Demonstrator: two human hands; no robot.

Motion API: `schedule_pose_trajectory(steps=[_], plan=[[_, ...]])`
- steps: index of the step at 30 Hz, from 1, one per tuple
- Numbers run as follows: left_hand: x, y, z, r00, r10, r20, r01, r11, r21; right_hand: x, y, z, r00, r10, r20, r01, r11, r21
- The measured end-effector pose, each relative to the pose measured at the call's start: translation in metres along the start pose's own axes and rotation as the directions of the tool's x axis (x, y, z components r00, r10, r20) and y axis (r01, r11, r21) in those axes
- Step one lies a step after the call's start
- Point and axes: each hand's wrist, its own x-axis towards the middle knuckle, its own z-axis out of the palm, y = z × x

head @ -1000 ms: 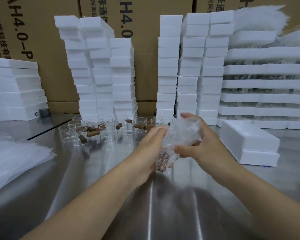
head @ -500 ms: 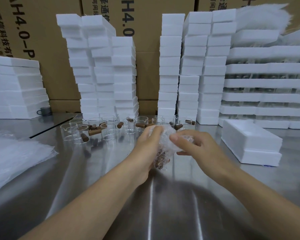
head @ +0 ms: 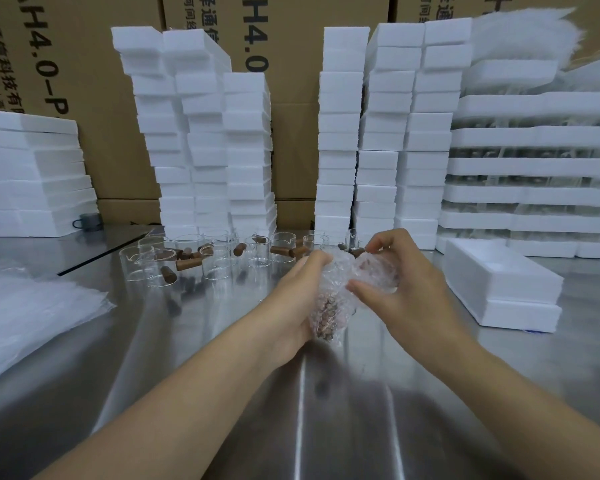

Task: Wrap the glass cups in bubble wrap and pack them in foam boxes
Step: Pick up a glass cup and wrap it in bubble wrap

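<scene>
Both hands hold one bubble-wrap bundle above the steel table; a brown handle shows through its lower end, the cup inside is hidden. My left hand grips the bundle from the left. My right hand pinches the wrap's upper end between thumb and fingers. Behind them stand several clear glass cups with brown handles in a loose row. A white foam box sits to the right of my hands. A pile of bubble-wrap sheets lies at the left.
Tall stacks of white foam boxes line the back, with more stacks at left and foam trays at right. Cardboard cartons stand behind. A small grey cup sits at the back left.
The loose wrap that stood above my hands has been folded down over the bundle. My right hand moved from the top to the upper right end of the wrap.
</scene>
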Motion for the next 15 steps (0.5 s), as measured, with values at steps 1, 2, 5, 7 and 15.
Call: schedule_pose_trajectory(steps=[1,2,5,7,15], plan=[[-0.001,0.002,0.000,1.000,-0.009,0.017,0.009,1.000,-0.013,0.000,0.000,0.000,1.000,-0.018,-0.011,0.018,1.000,-0.023],[-0.003,0.003,0.001,0.999,-0.023,0.034,0.023,0.999,-0.021,0.001,0.001,0.000,0.999,-0.040,-0.018,0.039,0.998,-0.046],[-0.008,0.006,0.002,0.993,-0.079,0.086,0.082,0.996,-0.036,0.001,0.001,0.002,0.999,-0.046,-0.013,0.045,0.997,-0.063],[-0.010,0.004,0.004,0.987,-0.106,0.120,0.111,0.993,-0.041,0.001,0.001,0.003,1.000,-0.020,-0.015,0.018,0.997,-0.077],[-0.011,0.002,0.009,0.991,-0.132,0.029,0.134,0.985,-0.110,-0.001,-0.009,0.007,0.997,0.071,0.028,-0.072,0.996,0.047]])
